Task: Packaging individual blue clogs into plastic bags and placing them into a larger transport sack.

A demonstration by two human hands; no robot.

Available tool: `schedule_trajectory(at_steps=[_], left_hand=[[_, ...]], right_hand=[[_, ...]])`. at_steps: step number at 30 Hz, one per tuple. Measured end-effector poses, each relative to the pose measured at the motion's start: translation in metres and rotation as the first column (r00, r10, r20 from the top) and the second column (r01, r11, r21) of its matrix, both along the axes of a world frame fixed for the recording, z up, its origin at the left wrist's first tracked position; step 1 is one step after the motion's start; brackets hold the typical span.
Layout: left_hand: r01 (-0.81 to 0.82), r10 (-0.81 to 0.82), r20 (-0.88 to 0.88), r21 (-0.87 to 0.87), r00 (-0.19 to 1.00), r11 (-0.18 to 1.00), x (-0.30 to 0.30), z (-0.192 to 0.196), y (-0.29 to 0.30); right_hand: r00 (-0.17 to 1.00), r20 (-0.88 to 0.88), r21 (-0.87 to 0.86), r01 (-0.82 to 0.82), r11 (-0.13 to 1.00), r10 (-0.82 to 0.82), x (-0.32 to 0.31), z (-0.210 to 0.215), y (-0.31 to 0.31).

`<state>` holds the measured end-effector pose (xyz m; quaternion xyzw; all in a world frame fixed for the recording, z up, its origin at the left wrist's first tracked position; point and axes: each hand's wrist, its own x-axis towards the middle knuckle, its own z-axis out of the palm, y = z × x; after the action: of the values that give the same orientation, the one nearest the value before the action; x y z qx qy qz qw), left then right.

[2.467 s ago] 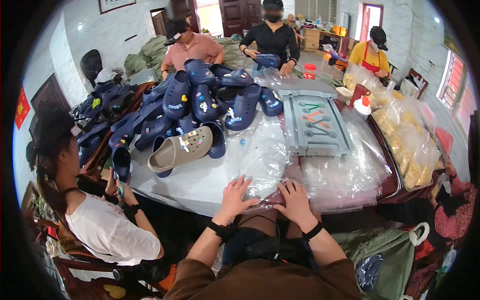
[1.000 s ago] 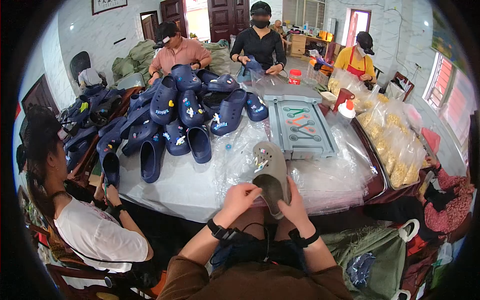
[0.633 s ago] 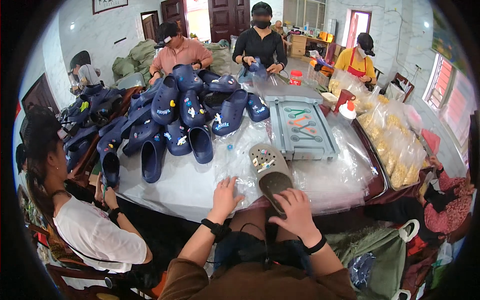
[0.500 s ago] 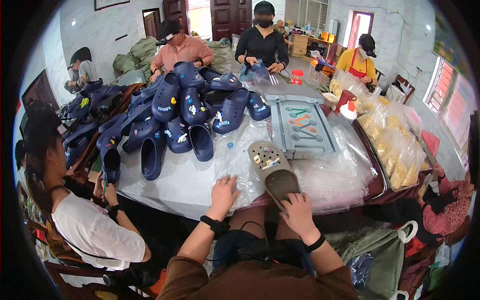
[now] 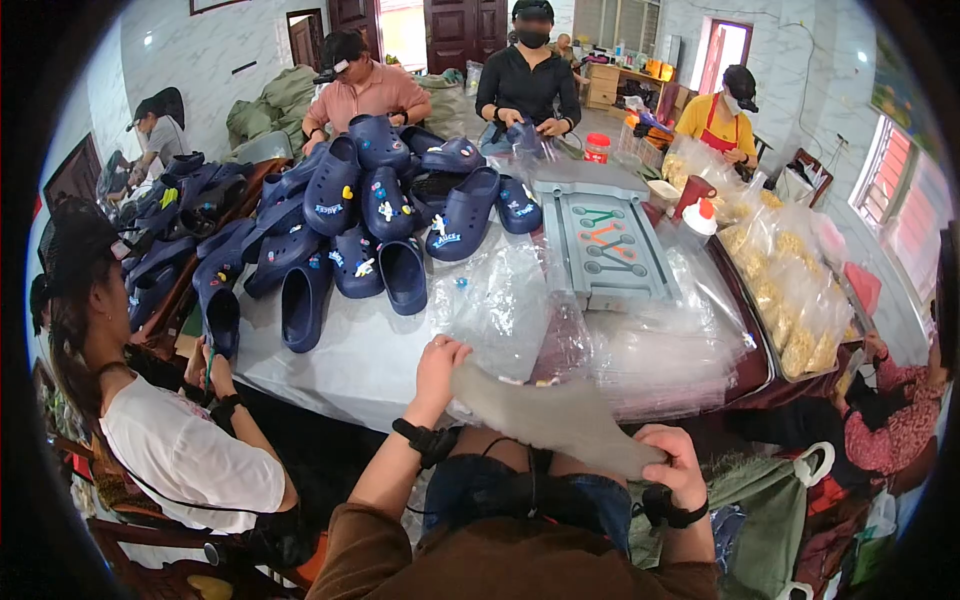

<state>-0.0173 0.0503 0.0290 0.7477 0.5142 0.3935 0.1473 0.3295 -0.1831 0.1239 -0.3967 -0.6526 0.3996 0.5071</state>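
Observation:
My right hand [image 5: 675, 465] grips one end of a grey-brown clog [image 5: 555, 415], which is tilted on its side above the table's near edge, its smooth underside toward me. Small coloured charms barely show along its far edge. At the clog's other end is my left hand [image 5: 438, 375], its fingers bent together by the near edge of a clear plastic bag [image 5: 500, 315]. The clog partly covers those fingers, so what they hold is unclear. Navy clogs with charms, one of them a clog [image 5: 463, 220], are heaped to the left.
A grey folding step stool [image 5: 610, 245] lies ahead on the table, beside stacked clear bags [image 5: 665, 365]. A glue bottle [image 5: 700, 217] and a tray of small filled bags [image 5: 790, 290] are at the right. Several people work around the table, one person [image 5: 190, 450] close on my left.
My right hand has lifted the grey-brown clog, drawn it toward me and turned it from charms up to its underside showing. My left hand has shifted slightly away from me and its fingers have curled.

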Motion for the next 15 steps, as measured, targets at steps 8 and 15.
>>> schedule_trajectory(at_steps=[8,15], left_hand=[[-0.032,0.032,-0.022,0.035,0.999,0.999,0.001,0.040,-0.015],[0.091,-0.049,-0.161,0.264,0.986,0.960,0.012,0.062,-0.040]], right_hand=[[0.980,0.177,0.064,0.077,0.995,-0.088,-0.013,-0.001,-0.007],[0.991,0.047,-0.041,0.129,0.991,-0.127,-0.028,-0.002,-0.017]])
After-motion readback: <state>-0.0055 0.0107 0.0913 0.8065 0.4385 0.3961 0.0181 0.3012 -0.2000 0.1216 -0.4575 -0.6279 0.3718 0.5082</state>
